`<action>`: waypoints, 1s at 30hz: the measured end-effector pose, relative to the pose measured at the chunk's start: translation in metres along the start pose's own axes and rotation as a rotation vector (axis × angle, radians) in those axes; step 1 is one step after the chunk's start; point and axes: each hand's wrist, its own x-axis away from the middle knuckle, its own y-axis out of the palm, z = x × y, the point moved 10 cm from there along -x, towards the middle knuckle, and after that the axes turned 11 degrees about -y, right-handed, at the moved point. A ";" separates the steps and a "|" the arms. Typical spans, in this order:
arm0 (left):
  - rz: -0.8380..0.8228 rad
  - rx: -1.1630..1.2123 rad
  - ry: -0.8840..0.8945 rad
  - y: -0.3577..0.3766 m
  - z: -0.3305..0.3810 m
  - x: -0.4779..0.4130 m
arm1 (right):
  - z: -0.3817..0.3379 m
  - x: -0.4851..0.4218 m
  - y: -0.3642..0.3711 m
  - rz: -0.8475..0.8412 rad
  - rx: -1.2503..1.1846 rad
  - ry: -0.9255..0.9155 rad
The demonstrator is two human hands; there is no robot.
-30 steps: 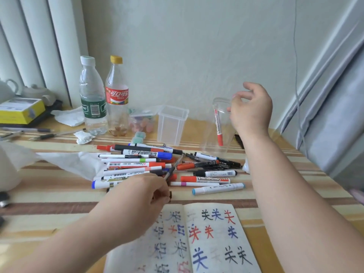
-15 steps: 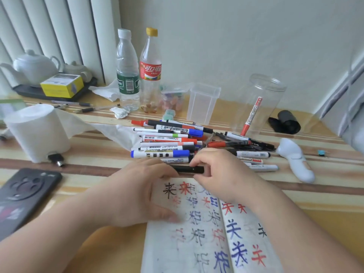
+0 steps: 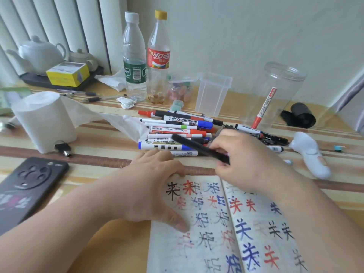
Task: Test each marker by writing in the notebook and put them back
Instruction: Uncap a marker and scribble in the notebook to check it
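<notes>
The black marker [image 3: 199, 147] is now tilting up off the far edge of the notebook [image 3: 216, 233], with the fingers of the right hand [image 3: 248, 164] gripping it. It is probably being readied for writing, though blur hides its cap. The left hand [image 3: 155, 186], fingers flat, is pinning the left page steady.

My left hand [image 3: 155, 186] lies palm down on the notebook [image 3: 216, 243], fingers [image 3: 157, 157] fairly straight, thumb spread wide toward me, forearm coming in from the lower left. My right hand [image 3: 250, 164] hovers just beside it, curled and pinching a black marker [image 3: 197, 145] that slants up to the left; that forearm enters from the lower right
</notes>
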 end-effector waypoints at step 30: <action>0.473 0.191 0.187 -0.028 0.040 -0.012 | 0.016 0.033 0.034 0.499 -1.315 0.238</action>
